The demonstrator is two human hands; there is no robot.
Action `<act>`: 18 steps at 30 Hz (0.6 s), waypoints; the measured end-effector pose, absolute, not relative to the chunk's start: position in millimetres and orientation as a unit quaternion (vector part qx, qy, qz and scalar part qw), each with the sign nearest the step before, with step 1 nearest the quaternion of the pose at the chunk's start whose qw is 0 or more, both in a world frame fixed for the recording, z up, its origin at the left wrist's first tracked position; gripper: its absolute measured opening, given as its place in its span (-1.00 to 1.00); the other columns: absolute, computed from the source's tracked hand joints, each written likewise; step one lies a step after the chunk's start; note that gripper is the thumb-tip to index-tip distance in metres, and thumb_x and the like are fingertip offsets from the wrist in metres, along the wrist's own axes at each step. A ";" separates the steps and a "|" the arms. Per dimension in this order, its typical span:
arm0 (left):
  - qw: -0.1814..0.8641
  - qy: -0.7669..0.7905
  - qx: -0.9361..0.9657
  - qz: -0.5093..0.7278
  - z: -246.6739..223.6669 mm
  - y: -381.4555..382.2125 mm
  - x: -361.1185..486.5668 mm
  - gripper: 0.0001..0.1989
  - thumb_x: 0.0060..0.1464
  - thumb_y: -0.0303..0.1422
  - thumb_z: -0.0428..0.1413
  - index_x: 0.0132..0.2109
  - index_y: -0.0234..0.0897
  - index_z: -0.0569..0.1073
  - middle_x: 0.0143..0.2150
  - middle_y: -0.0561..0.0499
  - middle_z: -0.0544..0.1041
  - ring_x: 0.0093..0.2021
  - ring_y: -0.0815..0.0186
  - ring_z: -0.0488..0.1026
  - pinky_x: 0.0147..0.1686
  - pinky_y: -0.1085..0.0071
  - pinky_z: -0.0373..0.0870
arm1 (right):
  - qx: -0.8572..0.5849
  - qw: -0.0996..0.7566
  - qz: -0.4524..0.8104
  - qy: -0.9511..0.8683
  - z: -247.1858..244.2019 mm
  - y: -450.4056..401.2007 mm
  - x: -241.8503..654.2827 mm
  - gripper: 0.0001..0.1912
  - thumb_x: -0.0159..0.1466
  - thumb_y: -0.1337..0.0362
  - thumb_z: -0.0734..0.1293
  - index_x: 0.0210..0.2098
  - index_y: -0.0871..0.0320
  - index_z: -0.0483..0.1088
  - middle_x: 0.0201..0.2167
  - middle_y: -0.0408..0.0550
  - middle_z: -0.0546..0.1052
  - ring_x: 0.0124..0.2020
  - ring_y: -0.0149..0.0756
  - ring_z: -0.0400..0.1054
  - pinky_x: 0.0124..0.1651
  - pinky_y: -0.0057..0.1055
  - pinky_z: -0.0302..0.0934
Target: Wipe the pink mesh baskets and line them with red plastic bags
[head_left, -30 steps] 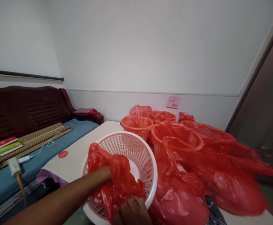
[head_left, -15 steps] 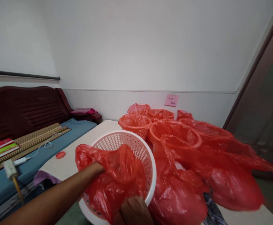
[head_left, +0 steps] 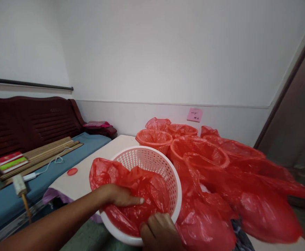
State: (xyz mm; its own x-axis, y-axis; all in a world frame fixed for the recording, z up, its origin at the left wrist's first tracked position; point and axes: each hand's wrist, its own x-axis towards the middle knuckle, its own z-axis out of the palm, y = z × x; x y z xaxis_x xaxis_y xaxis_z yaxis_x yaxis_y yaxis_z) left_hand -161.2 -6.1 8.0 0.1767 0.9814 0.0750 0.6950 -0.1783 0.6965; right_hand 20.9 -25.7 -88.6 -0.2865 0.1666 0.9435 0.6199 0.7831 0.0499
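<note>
A white perforated plastic basket (head_left: pixel 178 195) is tilted toward me at the table's front edge, with a red plastic bag (head_left: pixel 148 186) bunched inside it. From the left, my left hand (head_left: pixel 121 196) reaches over the rim into the bag. Its thumb lies straight on top of the film, and the other fingers are hidden beneath, with plastic gathered around them. At the near right rim, my right hand (head_left: pixel 161 230) has curled fingers closed on the edge of the bag, against the basket's rim. Part of the bag bulges up at the basket's left side.
Behind stand several red baskets (head_left: pixel 154 137) lined with red bags. Filled-out red bags (head_left: pixel 207 219) crowd the right side of the white table (head_left: pixel 89 174). A red lid-like disc (head_left: pixel 72 171) lies left. A blue-cushioned wooden bench (head_left: pixel 95 139) holds slats and a power strip (head_left: pixel 20 184).
My left hand has come up out of the bag's folds, so its thumb now shows. The bag lies lower and more spread in the basket. My view has shifted slightly left.
</note>
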 end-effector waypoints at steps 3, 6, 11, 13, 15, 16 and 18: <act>0.243 0.567 0.772 0.155 24.3 -6.6 -164.4 -0.69 -0.01 -0.09 0.12 -0.50 -0.20 0.55 -0.56 0.02 0.55 -0.58 0.25 0.45 -0.52 0.40 0.32 | -0.252 0.504 -0.222 -0.796 -83.0 -25.3 24.6 -0.64 0.26 0.48 0.08 -0.62 0.12 0.23 -0.67 -0.13 0.22 -0.55 -0.29 0.03 -0.41 -0.27 -0.14; 0.159 0.570 0.792 0.149 41.2 -13.1 -167.3 -0.72 0.13 -0.21 0.00 -0.16 -0.19 0.54 -0.23 -0.09 0.61 -0.26 0.13 0.52 -0.26 0.29 0.33 | -0.244 0.491 -0.225 -0.805 -80.6 -23.8 28.7 -0.66 0.25 0.49 0.10 -0.61 0.12 0.22 -0.66 -0.14 0.22 -0.55 -0.30 0.05 -0.41 -0.29 -0.14; 0.079 0.540 0.828 0.126 45.8 -49.4 -176.4 -0.65 0.16 -0.12 -0.02 -0.06 -0.21 0.46 -0.17 -0.12 0.55 -0.17 0.07 0.44 -0.16 0.19 0.26 | -0.250 0.474 -0.202 -0.820 -83.4 -16.2 37.3 -0.75 0.25 0.43 0.09 -0.44 0.12 0.33 -0.56 -0.12 0.32 -0.51 -0.29 0.14 -0.41 -0.31 -0.05; 0.059 0.486 0.865 0.111 34.0 -65.1 -181.2 -0.64 0.09 -0.04 0.06 -0.11 -0.19 0.45 -0.20 -0.06 0.53 -0.19 0.12 0.43 -0.15 0.21 0.28 | -0.249 0.453 -0.183 -0.837 -82.9 -12.5 43.1 -0.78 0.23 0.39 0.11 -0.34 0.12 0.38 -0.48 -0.08 0.38 -0.43 -0.26 0.21 -0.37 -0.32 0.05; 0.007 0.448 0.883 0.141 18.1 -75.0 -186.6 -0.73 0.11 -0.13 0.08 -0.12 -0.16 0.43 -0.18 -0.04 0.53 -0.18 0.15 0.43 -0.09 0.22 0.30 | -0.245 0.432 -0.158 -0.853 -80.7 -9.9 48.9 -0.75 0.18 0.39 0.15 -0.22 0.15 0.39 -0.37 -0.03 0.44 -0.32 -0.22 0.26 -0.28 -0.30 0.16; -0.021 0.440 0.883 0.162 10.6 -77.4 -189.4 -0.80 0.14 -0.21 0.06 -0.12 -0.15 0.43 -0.18 -0.04 0.53 -0.17 0.18 0.44 -0.07 0.23 0.30 | -0.244 0.431 -0.147 -0.856 -79.2 -9.0 51.3 -0.73 0.17 0.40 0.16 -0.19 0.16 0.39 -0.34 -0.02 0.44 -0.28 -0.20 0.27 -0.23 -0.29 0.19; -0.066 0.435 0.877 0.194 -0.7 -78.0 -194.1 -0.86 0.18 -0.34 0.01 -0.13 -0.14 0.42 -0.18 -0.03 0.54 -0.16 0.21 0.44 -0.04 0.25 0.31 | -0.247 0.427 -0.126 -0.860 -75.8 -8.0 55.4 -0.71 0.16 0.43 0.18 -0.15 0.17 0.39 -0.28 0.00 0.45 -0.21 -0.19 0.27 -0.13 -0.26 0.21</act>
